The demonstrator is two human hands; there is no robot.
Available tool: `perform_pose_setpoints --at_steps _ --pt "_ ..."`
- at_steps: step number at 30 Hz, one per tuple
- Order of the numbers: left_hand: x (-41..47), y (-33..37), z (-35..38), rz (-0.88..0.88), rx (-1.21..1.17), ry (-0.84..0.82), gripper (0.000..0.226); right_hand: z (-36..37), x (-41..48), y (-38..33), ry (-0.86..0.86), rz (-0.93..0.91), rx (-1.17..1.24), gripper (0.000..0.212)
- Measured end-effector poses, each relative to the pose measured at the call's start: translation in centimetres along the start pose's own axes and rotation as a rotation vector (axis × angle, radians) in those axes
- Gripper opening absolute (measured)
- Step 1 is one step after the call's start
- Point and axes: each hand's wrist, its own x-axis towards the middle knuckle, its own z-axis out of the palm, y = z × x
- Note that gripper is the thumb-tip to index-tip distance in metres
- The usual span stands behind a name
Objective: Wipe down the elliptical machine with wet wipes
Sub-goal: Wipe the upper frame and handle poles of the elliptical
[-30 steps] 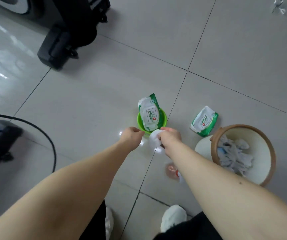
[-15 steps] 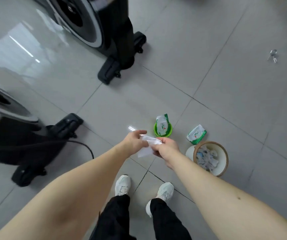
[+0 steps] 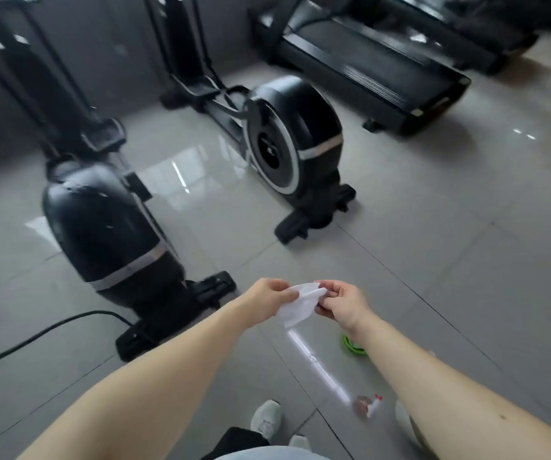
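- Two bare hands meet above the grey glossy tiled floor [image 3: 433,244], both holding one white wet wipe [image 3: 300,305] in the air between them.
- The left hand [image 3: 266,295] pinches the wipe's upper left edge between its thumb and curled fingers.
- The right hand [image 3: 342,302] pinches the upper right edge, fingers curled in towards the palm.
- The wipe is partly folded and hangs down from the two grips, touching nothing else.
- The nearer black elliptical machine [image 3: 101,220], with a silver band round its housing, stands to the left of the hands and apart from the wipe.
- A second black elliptical machine [image 3: 292,137], with a silver-rimmed wheel, stands farther off beyond the hands.
- A black treadmill [image 3: 367,61] lies at the upper right.
- A black cable [image 3: 45,333] runs across the floor to the nearer machine's base.
- A green round bowl [image 3: 352,346] shows partly from under the right forearm.
- One white shoe [image 3: 266,418] is at the bottom edge.
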Motion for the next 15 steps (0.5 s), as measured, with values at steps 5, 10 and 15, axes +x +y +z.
perform_pose_setpoints --at_steps 5,10,15 --pt "-6.4 0.1 -2.4 0.07 -0.118 0.335 0.023 3.3 -1.5 -1.9 -0.151 -0.106 -0.092 0.021" --pt "-11.9 -2.0 -5.3 0.125 -0.258 0.589 0.026 8.4 -3.6 -3.6 -0.237 -0.14 -0.119 0.037" --pt "-17.5 -5.1 -9.7 0.231 -0.345 0.7 0.023 16.3 -5.5 -6.8 -0.483 -0.121 -0.092 0.053"
